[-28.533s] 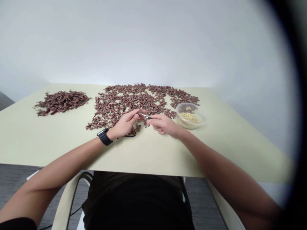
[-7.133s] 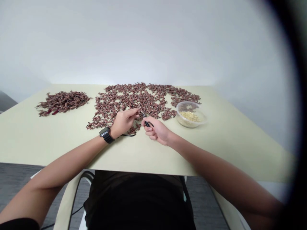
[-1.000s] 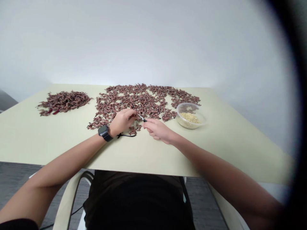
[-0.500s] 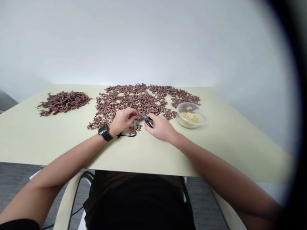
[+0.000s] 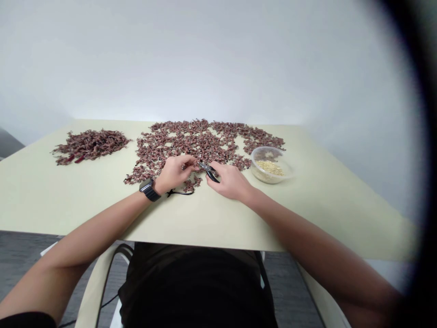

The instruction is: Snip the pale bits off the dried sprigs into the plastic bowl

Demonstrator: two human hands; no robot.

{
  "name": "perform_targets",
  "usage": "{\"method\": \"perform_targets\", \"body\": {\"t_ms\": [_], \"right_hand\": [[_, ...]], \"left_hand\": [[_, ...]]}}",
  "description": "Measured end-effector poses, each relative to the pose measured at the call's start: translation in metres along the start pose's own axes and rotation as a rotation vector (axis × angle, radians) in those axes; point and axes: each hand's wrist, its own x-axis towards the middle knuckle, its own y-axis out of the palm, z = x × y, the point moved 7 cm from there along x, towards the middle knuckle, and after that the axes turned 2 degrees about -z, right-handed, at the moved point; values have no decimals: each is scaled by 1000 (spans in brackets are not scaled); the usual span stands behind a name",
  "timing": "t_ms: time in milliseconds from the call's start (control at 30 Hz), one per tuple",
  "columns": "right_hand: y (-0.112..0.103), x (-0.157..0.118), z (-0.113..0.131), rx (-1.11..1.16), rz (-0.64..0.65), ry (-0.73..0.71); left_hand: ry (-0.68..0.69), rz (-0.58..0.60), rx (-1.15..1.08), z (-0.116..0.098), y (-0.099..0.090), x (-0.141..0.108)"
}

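- Small reddish-brown sprigs [image 5: 184,142]: hundreds, in a single gappy layer across the middle of the tabletop, a few lying just under the hands.
- Left hand [image 5: 175,173]: resting over the near edge of the layer, fingers curled and drawn together at the tips beside the tool's nose; any sprig between them too small to make out.
- Right hand [image 5: 232,183]: gripping small black-handled pliers [image 5: 209,172] between thumb and fingers, handles close together, steel nose pointing left toward the left fingertips. Tips near-closed; anything held in them impossible to tell.
- Dense heap of similar sprigs [image 5: 90,146]: far left, well apart from the layer, a few deeper red pieces at its near edge.
- Clear plastic bowl [image 5: 254,171]: right of the hands, overlapping the layer's right edge, with pale yellow bits [image 5: 269,168] inside.
- Thin black cord [image 5: 180,192]: lying on the tabletop just below the left hand.
- Black wristwatch [image 5: 149,191]: on the left wrist.
- Cream tabletop [image 5: 68,200]: bearing everything listed.
- State of the work as visible: sprigs in two lots, one heaped and one spread; pale bits only in the bowl; much of the spread layer lying untouched beyond the hands.
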Motion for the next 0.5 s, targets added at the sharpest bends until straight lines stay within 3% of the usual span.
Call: {"method": "perform_targets", "body": {"t_ms": [100, 233, 267, 333, 400, 500], "right_hand": [[8, -1, -1, 306, 79, 132], [32, -11, 0, 961, 479, 496], [35, -14, 4, 1088, 583, 552], [35, -16, 6, 1196, 670, 589], [32, -11, -1, 1099, 578, 555], [14, 0, -11, 621, 226, 336]], "left_hand": [[65, -20, 50, 1, 0, -1], [213, -62, 185, 2, 2, -2], [237, -67, 204, 2, 2, -3], [240, -73, 206, 2, 2, -2], [193, -81, 173, 3, 1, -2], [93, -86, 128, 5, -2, 0]]}}
